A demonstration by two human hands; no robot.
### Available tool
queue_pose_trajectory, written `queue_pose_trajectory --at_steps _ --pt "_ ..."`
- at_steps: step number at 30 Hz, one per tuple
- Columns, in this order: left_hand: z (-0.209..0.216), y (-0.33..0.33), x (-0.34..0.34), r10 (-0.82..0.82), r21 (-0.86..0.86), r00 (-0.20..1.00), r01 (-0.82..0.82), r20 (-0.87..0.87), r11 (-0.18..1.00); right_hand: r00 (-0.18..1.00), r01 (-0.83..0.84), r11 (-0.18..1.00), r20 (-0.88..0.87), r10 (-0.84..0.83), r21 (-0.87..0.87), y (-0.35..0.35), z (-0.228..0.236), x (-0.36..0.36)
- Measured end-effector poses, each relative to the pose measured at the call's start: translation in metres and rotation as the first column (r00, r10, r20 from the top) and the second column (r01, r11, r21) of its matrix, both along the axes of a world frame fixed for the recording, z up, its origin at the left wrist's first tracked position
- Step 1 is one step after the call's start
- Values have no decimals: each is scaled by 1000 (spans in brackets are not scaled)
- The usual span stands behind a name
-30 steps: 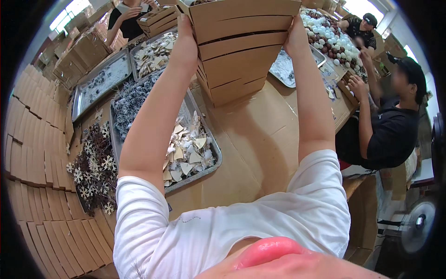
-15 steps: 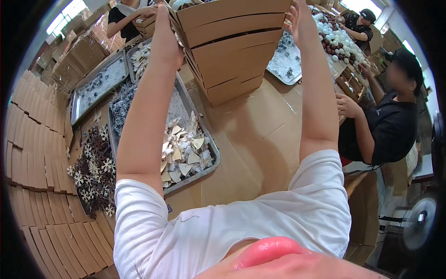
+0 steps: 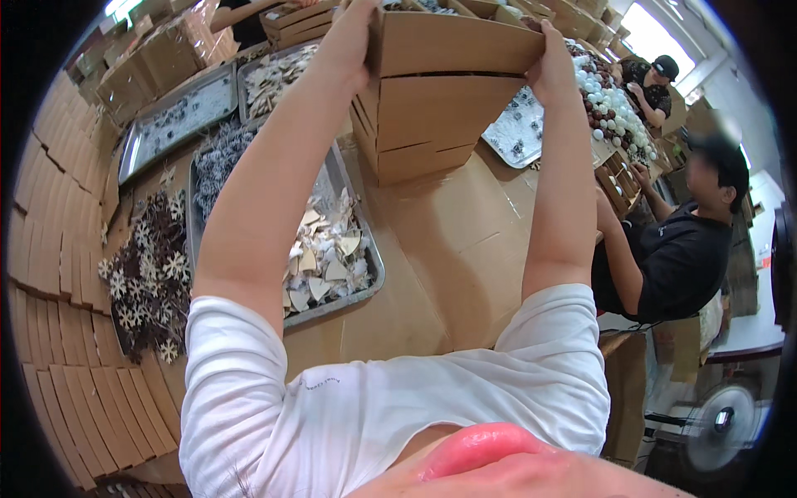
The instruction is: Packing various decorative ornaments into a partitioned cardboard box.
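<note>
While hands (image 3: 355, 46) (image 3: 551, 70) clasp, cardboard stack (image 3: 427, 112) between fingers (image 3: 546, 30).

Fan (image 3: 724, 419) low R, person in blk (image 3: 686, 257) above, bright window (image 3: 656, 37) upper R

We spot four silver rectangular metal trays (image 3: 332, 305), and three co-workers in black tops (image 3: 685, 266)! We see one round grey fan (image 3: 722, 419), plus two bare hands: one left hand (image 3: 357, 46), one right hand (image 3: 554, 62).
</note>
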State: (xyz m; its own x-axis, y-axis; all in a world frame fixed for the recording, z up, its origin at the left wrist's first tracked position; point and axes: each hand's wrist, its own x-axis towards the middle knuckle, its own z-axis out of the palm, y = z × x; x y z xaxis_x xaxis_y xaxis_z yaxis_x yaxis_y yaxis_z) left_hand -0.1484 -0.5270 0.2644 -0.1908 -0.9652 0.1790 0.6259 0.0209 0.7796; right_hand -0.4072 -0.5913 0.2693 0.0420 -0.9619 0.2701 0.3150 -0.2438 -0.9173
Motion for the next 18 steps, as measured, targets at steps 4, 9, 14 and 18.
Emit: queue_pose_trajectory --at_steps 4,9,14,18 --pt "-9 -1 -4 210 -153 974 -221 -85 963 1000 -14 998 1 14 53 9 -3 10" --pt "-11 -4 -7 359 -63 925 -368 -128 927 998 -38 998 -55 40 41 17 2 16" --pt "-27 15 34 740 -852 -453 -94 497 514 990 138 990 -9 -138 1 19 -19 -9" --pt "-33 82 92 537 -500 606 -250 587 829 526 299 876 -700 -482 -379 69 -116 -28"
